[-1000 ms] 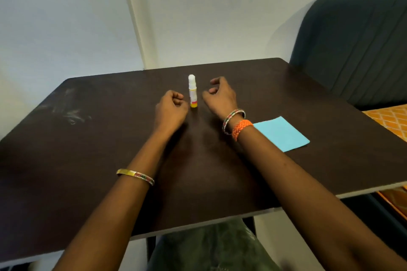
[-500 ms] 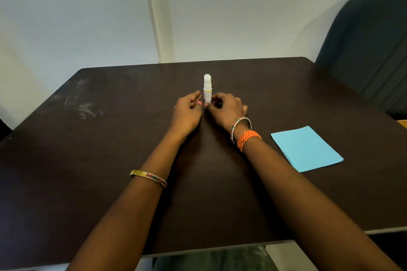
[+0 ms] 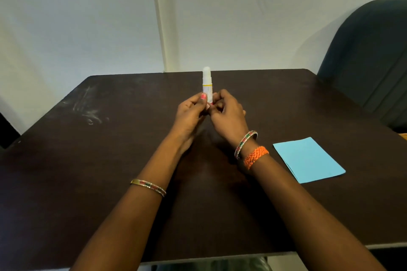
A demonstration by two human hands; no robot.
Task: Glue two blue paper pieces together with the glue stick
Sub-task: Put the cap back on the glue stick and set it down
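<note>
I see both my left hand [image 3: 189, 114] and right hand [image 3: 229, 112] pinching the upright white glue stick [image 3: 207, 83] at centre frame; blue paper sheets [image 3: 308, 159] lie lower right.

The glue stick [image 3: 207, 82] is standing upright between your two hands, a white tube with a rounded white cap still on and a thin yellow band below it; your fingertips are pinching its lower end from both sides. The blue paper pieces [image 3: 308, 159] are lying flat in a neat stack, edges nearly aligned, just beside your right wrist on its outer side.
</note>
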